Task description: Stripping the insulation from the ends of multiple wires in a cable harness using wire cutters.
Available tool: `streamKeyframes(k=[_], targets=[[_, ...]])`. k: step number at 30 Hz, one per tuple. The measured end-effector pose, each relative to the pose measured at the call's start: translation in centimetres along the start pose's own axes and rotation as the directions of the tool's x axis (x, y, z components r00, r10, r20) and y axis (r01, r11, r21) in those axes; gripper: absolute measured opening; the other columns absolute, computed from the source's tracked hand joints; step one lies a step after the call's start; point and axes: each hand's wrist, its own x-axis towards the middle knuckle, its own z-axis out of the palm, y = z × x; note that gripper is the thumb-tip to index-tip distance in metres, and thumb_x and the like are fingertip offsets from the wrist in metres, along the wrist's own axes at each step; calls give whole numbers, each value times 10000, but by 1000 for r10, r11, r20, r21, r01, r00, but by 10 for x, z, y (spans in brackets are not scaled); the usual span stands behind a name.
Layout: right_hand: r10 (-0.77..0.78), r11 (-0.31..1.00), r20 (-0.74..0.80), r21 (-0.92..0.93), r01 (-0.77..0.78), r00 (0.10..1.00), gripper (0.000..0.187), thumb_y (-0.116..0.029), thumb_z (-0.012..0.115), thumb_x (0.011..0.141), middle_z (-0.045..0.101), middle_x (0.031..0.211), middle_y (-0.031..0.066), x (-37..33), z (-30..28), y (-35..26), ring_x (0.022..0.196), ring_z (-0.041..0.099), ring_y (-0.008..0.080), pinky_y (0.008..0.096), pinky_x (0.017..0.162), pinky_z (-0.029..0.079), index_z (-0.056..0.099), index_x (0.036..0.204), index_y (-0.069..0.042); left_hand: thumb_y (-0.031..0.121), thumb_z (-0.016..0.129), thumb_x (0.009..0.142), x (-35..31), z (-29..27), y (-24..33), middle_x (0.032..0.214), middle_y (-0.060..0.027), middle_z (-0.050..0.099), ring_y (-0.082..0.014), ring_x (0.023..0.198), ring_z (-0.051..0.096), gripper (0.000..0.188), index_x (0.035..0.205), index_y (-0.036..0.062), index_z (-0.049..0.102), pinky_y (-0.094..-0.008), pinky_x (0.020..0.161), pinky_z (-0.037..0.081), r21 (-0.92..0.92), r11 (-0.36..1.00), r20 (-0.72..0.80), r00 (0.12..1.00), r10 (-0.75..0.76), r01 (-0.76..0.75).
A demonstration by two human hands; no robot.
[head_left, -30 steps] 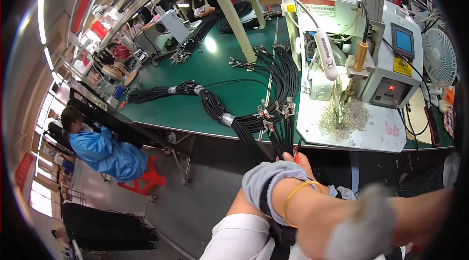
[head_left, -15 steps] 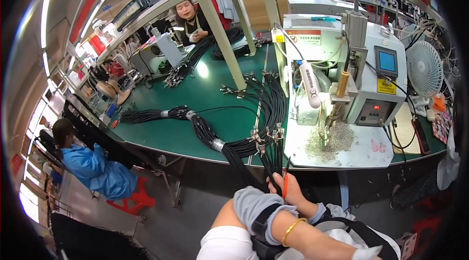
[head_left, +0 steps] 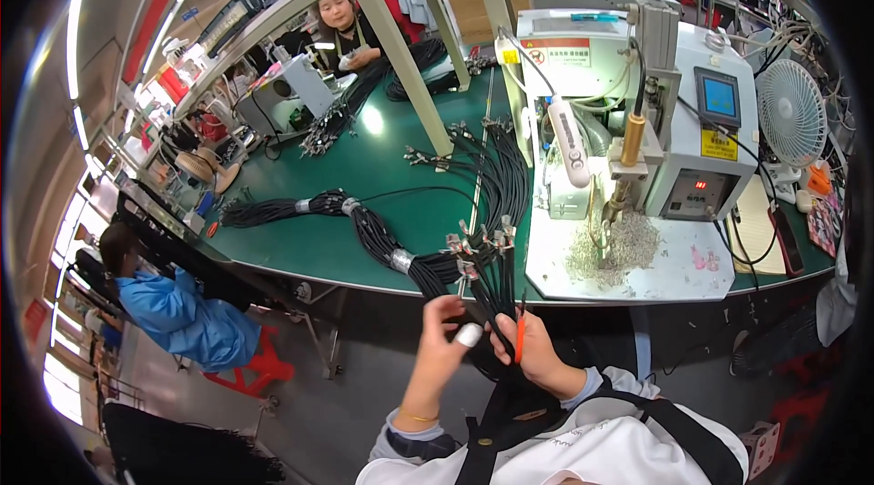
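Observation:
My right hand (head_left: 539, 353) is closed around a bundle of black cables (head_left: 492, 306) below the table's front edge. An orange-handled tool (head_left: 521, 339) with a slim dark tip is held in the same grip; its exact kind is unclear. The cables' upper ends carry metal connectors (head_left: 462, 251), fanned out over the edge. My left hand (head_left: 435, 353), with a white cover on its thumb, is just left of the bundle, fingers apart and holding nothing I can see. A longer tied cable bundle (head_left: 373, 237) lies leftward across the green table (head_left: 300, 189).
A bench machine (head_left: 628, 148) with a brass-coloured cylinder stands right of the cables, metal scraps (head_left: 619, 244) on its white plate. Beyond it are a white fan (head_left: 790, 112) and a phone (head_left: 785, 239). A frame post (head_left: 391, 48) rises mid-table. Co-workers sit at the far side and left.
My left hand has swung from the lower right, where its forearm crossed my body, to beside the cable bundle. The right hand keeps its hold, and the view has shifted slightly.

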Motion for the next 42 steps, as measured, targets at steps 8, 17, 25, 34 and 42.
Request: streamKeyframes(k=[8,17,25,34,42], targets=[[46,992,141,-126,-29,989,168,-157,451,903,516,641,17,-2,-3,11,512,488,87,201,493,400,527,892,-8,220,502,847,4,19,30,910,-86,594,-92,643,554,295,1041,3,545,-168,395,395,-171,914,85,930,-358,368],[176,982,152,-92,-164,972,184,-116,451,899,599,810,81,-2,-11,2,682,579,139,248,635,468,494,1014,22,164,576,809,8,20,45,777,-45,612,-48,515,507,204,933,6,614,-168,338,327,-247,908,39,939,-340,339],[-197,892,70,-402,208,978,220,-105,466,892,611,931,87,-3,-13,-11,769,574,132,248,718,456,549,1046,29,121,617,777,16,23,39,720,-72,622,-107,625,566,143,841,-7,633,-222,532,438,-167,985,-121,990,-67,46],[-11,969,21,-246,15,1000,231,-162,509,879,618,884,28,-10,-12,-28,785,539,76,203,705,427,574,1012,16,123,554,812,15,10,44,869,-152,623,-254,825,612,258,998,-55,538,-356,766,465,-228,969,-77,991,-114,94],[9,862,68,-506,26,998,244,-195,559,851,534,610,10,-9,-21,-13,558,428,69,229,535,390,571,715,7,86,486,862,20,41,48,1002,-165,588,-188,850,593,292,1113,-62,469,-282,750,465,-331,932,162,982,-98,148]])
